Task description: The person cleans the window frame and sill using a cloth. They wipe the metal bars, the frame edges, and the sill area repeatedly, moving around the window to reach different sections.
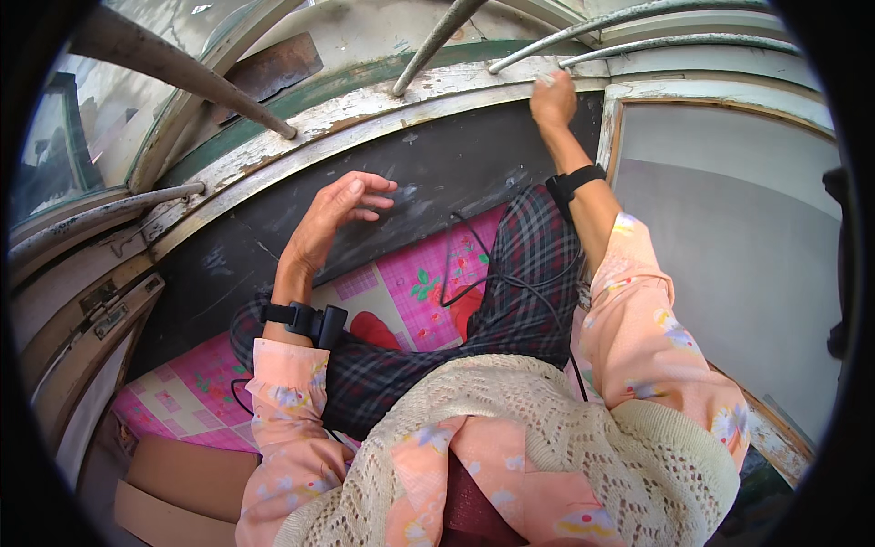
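My right hand (554, 102) is closed around a small whitish piece of material (545, 80), perhaps cloth or paper, and lies against the peeling white wooden window sill (451, 85) near its right end. Most of the piece is hidden in the fingers. My left hand (352, 198) hovers with fingers apart and slightly bent in front of the dark panel (424, 161) below the sill, holding nothing. Both wrists carry black straps.
Painted metal bars (437, 48) rise from the sill. Hinged wooden window frames stand at left (96, 335) and right (718, 92). A black cable (509, 279) crosses my lap over a pink patterned mat (417, 273). A cardboard box (188, 478) sits lower left.
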### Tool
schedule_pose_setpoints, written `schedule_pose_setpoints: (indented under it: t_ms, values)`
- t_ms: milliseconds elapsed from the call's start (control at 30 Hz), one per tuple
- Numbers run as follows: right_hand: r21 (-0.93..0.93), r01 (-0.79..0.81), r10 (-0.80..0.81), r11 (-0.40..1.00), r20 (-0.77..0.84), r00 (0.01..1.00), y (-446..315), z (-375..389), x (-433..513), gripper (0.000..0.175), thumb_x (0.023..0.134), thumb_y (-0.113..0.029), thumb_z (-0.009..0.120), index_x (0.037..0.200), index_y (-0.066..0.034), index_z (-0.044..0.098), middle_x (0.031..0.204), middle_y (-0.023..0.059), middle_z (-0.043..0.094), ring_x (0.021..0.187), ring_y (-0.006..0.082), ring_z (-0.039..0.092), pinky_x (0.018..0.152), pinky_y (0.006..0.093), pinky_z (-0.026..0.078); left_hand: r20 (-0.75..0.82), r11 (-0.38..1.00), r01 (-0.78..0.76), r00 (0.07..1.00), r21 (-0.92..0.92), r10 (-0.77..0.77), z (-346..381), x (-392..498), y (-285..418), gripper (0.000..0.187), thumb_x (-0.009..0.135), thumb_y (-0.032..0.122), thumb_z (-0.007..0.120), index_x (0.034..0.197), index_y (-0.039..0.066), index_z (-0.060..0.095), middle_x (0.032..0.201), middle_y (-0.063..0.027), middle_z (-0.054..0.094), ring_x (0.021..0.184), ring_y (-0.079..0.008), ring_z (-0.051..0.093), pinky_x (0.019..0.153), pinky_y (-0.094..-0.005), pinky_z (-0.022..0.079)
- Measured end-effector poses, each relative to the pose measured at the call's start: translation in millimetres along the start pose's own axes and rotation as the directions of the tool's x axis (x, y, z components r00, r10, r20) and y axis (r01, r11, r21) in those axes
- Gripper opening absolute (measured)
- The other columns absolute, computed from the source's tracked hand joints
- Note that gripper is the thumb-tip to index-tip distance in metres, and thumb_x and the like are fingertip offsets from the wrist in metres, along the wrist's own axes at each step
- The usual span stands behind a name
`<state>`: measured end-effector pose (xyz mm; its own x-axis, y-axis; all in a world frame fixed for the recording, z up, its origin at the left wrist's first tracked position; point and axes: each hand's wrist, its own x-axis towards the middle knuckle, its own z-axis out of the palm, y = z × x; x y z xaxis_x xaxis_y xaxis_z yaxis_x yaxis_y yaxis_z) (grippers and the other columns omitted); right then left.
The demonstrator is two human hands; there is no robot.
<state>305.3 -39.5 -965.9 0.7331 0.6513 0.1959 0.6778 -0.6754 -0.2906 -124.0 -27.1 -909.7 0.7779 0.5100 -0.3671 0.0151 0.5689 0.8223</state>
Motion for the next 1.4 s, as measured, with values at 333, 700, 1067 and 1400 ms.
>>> schedule_pose_setpoints:
  t_ms: [333,700,1067,1400]
  values:
    - [0.65,0.491,-0.733,0.58,0.153,0.663,-141.8,-59.0,-111.6,0.021,0.08,-0.002,0.064,0.1,-0.0078,0.063,0.098,0.0121,0.059,0.093,0.0328,0.061,0.079,0.0379,0.051,-0.026,0.992,-0.048,0.999,-0.115,0.045,-10.2,0.8,-3.5,0.046,0.103,0.045,0.044,0.104,0.004,0.064,0.116,-0.015,0.068,0.099,-0.0188,0.066,0.087,-0.0309,0.051]
    - [0.073,0.005,0.005,0.997,-0.136,0.991,59.7,-63.3,89.7,0.037,0.086,-0.012,0.065,0.121,-0.005,0.056,0.129,0.0231,0.051,0.121,0.0412,0.051,0.101,0.0456,0.044,-0.079,0.997,-0.051,0.996,-0.064,0.046,-12.7,0.9,-3.6,0.044,0.102,0.044,0.047,0.103,0.003,0.063,0.115,-0.0158,0.067,0.096,-0.0188,0.066,0.084,-0.0297,0.051]
    - [-0.138,0.159,-0.176,0.978,-0.123,0.977,27.7,-36.0,41.3,0.02,0.09,-0.006,0.057,0.107,-0.0012,0.065,0.116,0.0199,0.06,0.102,0.0409,0.06,0.089,0.0478,0.049,-0.172,1.0,-0.021,0.985,0.001,0.021,-10.8,6.0,-2.2,0.044,0.101,0.042,0.05,0.105,0.001,0.064,0.114,-0.0132,0.068,0.094,-0.0167,0.065,0.081,-0.0281,0.049]
    - [0.018,0.117,-0.116,0.993,-0.047,0.992,61.8,-84.5,82.8,0.021,0.085,-0.01,0.063,0.106,-0.0116,0.069,0.107,0.0158,0.065,0.103,0.036,0.062,0.092,0.0422,0.049,-0.169,0.997,0.023,0.986,0.073,-0.01,-7.1,9.3,-6.8,0.04,0.1,0.039,0.051,0.102,0.001,0.065,0.112,-0.012,0.068,0.093,-0.0161,0.064,0.081,-0.0284,0.048]
